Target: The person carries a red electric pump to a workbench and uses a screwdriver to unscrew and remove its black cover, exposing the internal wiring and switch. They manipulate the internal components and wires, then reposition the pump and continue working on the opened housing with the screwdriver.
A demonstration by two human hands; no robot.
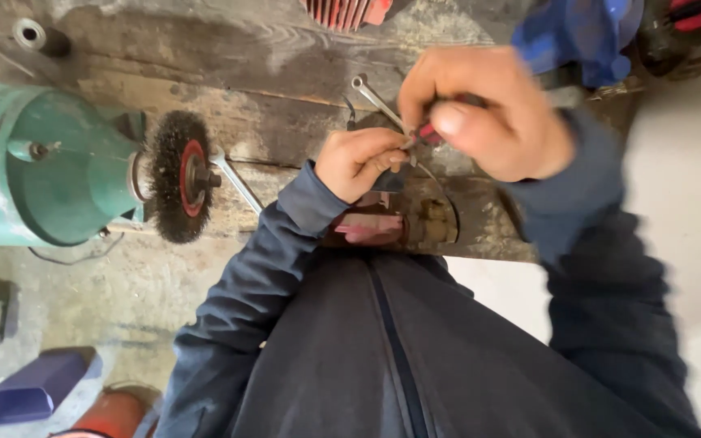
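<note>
The right hand [488, 113] has its grip clamped on a red-handled tool [440, 122]; the left hand [359, 162] is fisted around a small part above the wooden counter [269, 122]. A spanner [375, 99] lies just beside them. A purple box [38, 385] sits on the floor, its contents unseen.

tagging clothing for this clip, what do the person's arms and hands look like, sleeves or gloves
Both hands are bare, with no gloves: the left hand and the right hand. Each arm is covered to the wrist by a long dark navy sleeve of soft fabric, ending in a plain cuff. No rings, watch or markings show.
</note>
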